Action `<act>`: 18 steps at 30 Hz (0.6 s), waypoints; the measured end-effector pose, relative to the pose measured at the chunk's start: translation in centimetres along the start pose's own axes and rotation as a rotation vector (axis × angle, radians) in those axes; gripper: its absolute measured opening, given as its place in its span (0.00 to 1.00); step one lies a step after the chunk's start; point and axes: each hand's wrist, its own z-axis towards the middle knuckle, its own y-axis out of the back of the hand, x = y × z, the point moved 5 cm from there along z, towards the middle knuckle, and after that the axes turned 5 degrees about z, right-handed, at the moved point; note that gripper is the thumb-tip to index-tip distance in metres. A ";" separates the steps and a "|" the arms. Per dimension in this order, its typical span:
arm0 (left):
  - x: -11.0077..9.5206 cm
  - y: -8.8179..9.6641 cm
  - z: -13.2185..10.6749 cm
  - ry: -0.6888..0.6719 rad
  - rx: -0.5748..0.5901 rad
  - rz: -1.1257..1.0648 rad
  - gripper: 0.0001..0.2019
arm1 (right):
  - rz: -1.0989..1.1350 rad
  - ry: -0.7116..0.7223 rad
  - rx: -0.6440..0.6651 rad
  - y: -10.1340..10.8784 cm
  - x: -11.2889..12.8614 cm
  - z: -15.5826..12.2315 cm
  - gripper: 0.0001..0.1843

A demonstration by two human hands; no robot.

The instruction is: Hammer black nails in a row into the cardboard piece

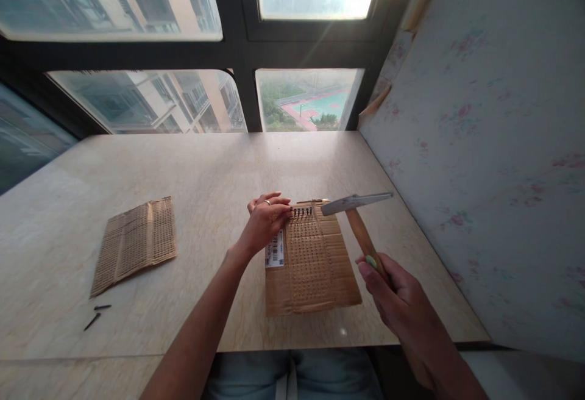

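Observation:
My right hand (397, 290) is closed round the wooden handle of a hammer (359, 223). The hammer's grey metal head is raised just right of a row of dark nails (302, 211). Those nails stand in the top part of a cardboard piece (306, 266) covered in rows of small holes. At the left end of the row, the fingertips of my left hand (269, 220) pinch a small dark nail (291, 208), mostly hidden by the fingers. A ring shows on this hand, which rests over the cardboard's upper left corner, above a white printed label (275, 249).
A second perforated cardboard piece (137, 241) lies to the left on the marble-patterned surface (201, 180). Two loose dark nails (92, 321) are in front of it. A flowered wall (479, 144) bounds the right side, and dark-framed windows (247, 52) stand behind.

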 end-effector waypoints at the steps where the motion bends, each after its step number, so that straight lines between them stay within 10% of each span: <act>1: 0.0 0.0 0.0 -0.004 -0.004 -0.006 0.05 | -0.015 0.024 0.017 -0.5 0.3 0.8 0.22; 18: 0.1 -0.1 -0.3 -0.063 0.019 -0.222 0.10 | -0.118 0.055 0.082 -3.8 -0.5 3.6 0.22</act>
